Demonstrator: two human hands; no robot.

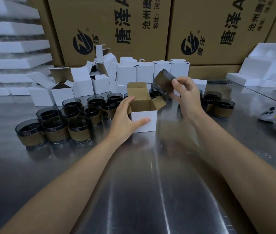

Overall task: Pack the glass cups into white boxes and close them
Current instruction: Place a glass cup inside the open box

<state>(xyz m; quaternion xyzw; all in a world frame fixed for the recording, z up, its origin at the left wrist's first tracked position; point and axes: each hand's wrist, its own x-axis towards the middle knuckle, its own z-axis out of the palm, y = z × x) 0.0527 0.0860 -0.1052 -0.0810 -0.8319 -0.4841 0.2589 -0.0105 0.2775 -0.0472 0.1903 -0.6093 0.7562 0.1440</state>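
Glass cup (163, 82) tilted in gripping right hand (187, 97), above open white box (143, 121), left hand (125, 115) clasping box.

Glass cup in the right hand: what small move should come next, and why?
Most likely lower the glass cup into the white box. The right hand holds it tilted in the air just above and to the right of the box, whose flaps stand open. The left hand holds the box steady on the table.
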